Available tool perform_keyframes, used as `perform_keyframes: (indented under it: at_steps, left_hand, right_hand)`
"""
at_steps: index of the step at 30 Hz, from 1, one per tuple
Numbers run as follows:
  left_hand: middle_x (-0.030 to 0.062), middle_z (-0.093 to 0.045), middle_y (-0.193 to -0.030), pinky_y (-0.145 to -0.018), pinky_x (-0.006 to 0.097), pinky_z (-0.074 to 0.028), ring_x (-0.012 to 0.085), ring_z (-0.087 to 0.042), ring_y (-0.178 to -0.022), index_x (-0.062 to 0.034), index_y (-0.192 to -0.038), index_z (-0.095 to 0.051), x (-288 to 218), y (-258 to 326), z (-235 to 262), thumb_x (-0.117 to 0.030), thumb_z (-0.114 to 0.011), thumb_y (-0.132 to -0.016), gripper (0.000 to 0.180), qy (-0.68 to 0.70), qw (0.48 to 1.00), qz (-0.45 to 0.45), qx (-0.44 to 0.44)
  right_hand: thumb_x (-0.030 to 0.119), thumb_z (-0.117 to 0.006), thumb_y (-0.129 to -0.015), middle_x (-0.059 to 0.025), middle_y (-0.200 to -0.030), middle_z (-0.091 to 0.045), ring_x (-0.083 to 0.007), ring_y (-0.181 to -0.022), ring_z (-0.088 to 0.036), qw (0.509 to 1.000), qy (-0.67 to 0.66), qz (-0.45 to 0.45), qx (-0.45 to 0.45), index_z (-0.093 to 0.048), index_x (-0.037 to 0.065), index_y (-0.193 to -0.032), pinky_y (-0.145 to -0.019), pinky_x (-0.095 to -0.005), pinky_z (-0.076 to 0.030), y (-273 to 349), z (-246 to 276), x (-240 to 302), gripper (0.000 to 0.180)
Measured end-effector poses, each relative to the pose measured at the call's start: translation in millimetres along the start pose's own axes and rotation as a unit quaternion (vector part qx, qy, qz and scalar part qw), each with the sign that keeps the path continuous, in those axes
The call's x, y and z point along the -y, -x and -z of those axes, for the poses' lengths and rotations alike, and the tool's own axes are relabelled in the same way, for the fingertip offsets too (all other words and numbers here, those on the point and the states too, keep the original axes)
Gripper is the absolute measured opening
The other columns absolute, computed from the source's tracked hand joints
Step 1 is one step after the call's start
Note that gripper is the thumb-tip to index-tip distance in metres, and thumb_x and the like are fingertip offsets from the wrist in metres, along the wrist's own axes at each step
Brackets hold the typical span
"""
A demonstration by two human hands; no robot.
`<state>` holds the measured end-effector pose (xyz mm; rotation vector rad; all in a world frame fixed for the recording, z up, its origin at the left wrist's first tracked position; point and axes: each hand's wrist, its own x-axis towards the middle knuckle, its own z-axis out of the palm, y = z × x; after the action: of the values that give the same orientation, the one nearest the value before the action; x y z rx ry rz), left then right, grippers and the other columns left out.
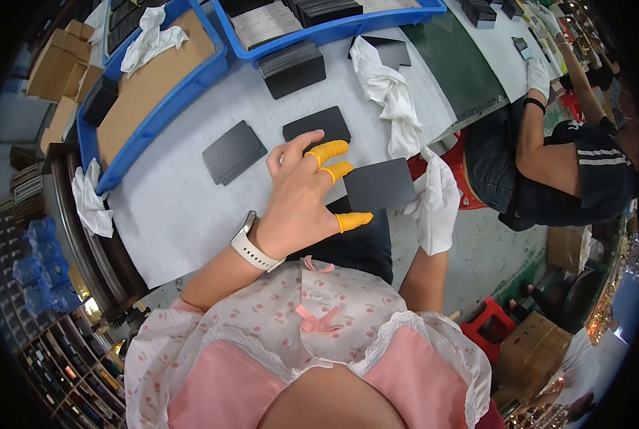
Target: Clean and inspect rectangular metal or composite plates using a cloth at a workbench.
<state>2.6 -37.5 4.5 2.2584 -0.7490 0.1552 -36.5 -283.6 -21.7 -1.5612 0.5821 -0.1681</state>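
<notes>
A thin dark grey rectangular plate is held up over the table's front edge. My right hand, in a white glove, grips it by its right edge. My left hand wears yellow finger cots on the thumb and two fingers. Its fingers are spread around the plate's left edge; whether they touch it I cannot tell. Just beyond the left hand lies a dark plate pile, partly hidden by the fingers. Further left, a second small pile of plates rests on the white table covering.
A long stack of dark plates stands behind, against a blue tray of more plates. Another blue tray is at left. A crumpled white cloth lies at right. A co-worker's gloved hand works further right.
</notes>
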Motion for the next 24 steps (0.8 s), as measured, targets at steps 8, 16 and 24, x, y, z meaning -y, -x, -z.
perform_keyframes:
  at_steps: [8,16,24]
  left_hand:
    - [0.0122,-0.071,-0.131,-0.116,0.054,-0.025,0.0373,-0.049,-0.142,0.0029,-0.107,-0.081,-0.8,-0.2,1.5,-0.045,-0.097,-0.067,0.064,-0.022,1.000,0.001,0.006]
    - [0.0122,-0.071,-0.132,-0.117,0.055,-0.026,0.0376,-0.049,-0.142,-0.0008,-0.108,-0.082,-4.1,0.4,0.7,-0.046,-0.097,-0.067,0.063,0.001,1.000,-0.001,0.015]
    - [0.0110,-0.070,-0.134,-0.117,0.055,-0.026,0.0366,-0.049,-0.143,-0.0020,-0.109,-0.082,-2.8,-1.4,1.1,-0.047,-0.099,-0.065,0.065,0.005,1.000,-0.013,0.014]
  right_hand:
    - [0.025,-0.060,-0.113,-0.0022,-0.082,-0.067,-0.0064,-0.052,-0.055,0.998,-0.052,-0.017,0.020,-0.063,-0.001,-0.144,-0.047,-0.0215,-0.046,11.2,-18.9,7.2,0.040]
    - [0.020,-0.059,-0.113,-0.0003,-0.082,-0.064,-0.0034,-0.051,-0.050,0.998,-0.040,-0.026,0.037,-0.062,-0.003,-0.143,-0.041,-0.0192,-0.040,14.3,-24.0,18.7,0.038]
    - [0.027,-0.058,-0.115,0.0051,-0.059,-0.048,-0.0043,-0.041,-0.039,0.996,-0.088,0.005,-0.016,-0.063,-0.002,-0.142,-0.037,-0.0226,-0.031,-6.1,-4.1,-3.8,0.041]
